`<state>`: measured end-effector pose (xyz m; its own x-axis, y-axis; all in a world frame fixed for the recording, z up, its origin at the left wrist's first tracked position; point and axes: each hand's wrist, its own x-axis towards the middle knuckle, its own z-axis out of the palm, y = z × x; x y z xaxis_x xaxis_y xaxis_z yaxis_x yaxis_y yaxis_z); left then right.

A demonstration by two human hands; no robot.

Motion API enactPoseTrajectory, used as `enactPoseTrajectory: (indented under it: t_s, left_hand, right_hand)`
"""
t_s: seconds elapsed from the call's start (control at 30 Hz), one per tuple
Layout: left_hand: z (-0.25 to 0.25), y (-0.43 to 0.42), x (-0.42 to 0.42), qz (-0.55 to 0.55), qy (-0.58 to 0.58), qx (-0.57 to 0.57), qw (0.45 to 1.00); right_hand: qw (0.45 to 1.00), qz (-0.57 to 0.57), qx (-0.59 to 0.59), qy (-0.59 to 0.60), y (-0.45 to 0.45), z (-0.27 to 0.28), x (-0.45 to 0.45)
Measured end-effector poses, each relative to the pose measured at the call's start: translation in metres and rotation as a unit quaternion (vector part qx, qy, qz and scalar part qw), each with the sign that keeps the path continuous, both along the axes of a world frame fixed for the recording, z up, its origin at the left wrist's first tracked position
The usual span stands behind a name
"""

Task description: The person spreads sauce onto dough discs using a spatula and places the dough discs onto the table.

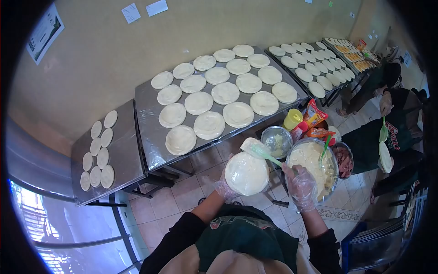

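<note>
My left hand [224, 187], in a clear plastic glove, supports a round pizza base [247, 174] from beneath and along its left side. Its top is coated with glossy white cream. In my gloved right hand [301, 187] is the handle of a pale green spatula [269, 156], whose blade carries a thick smear of cream above the far edge of the base. Just beyond my right hand stands a large metal bowl [334, 183] of cream, with a bright green utensil [326, 145] in it. The left fingers are mostly hidden under the base.
A metal table [153, 146] ahead bears rows of pale bases; another table [127, 171] at left holds several more. A smaller bowl [277, 141], a yellow cup [293, 119] and a bowl of meat [343, 160] crowd the right. A co-worker [365, 144] there holds a spatula and a base.
</note>
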<state>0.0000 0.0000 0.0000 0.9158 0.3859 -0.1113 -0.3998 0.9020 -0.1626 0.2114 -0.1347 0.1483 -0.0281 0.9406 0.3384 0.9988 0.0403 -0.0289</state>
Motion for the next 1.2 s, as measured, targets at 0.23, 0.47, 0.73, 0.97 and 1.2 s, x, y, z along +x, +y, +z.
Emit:
enactPoseTrajectory:
  t_s: [0.23, 0.47, 0.73, 0.97, 1.2]
  left_hand:
    - [0.002, 0.007, 0.0, 0.007, 0.038, 0.045, 0.998]
    - [-0.045, 0.0, -0.001, 0.064, 0.068, 0.072, 0.993]
    - [0.008, 0.001, 0.0, 0.036, -0.065, 0.024, 0.997]
    - [0.039, 0.003, 0.014, 0.11, 0.035, 0.07, 0.991]
    - [0.035, 0.029, 0.024, 0.194, 0.019, 0.113, 0.974]
  right_hand:
    - [0.989, 0.136, 0.011, 0.064, 0.003, 0.0, -0.005]
    - [0.997, 0.066, 0.035, 0.013, 0.004, 0.009, -0.004]
    - [0.998, 0.043, 0.032, -0.014, 0.01, -0.006, 0.0]
    - [0.996, -0.011, 0.066, 0.054, 0.002, 0.013, -0.013]
    - [0.996, 0.054, -0.063, 0.012, -0.034, 0.067, -0.014]
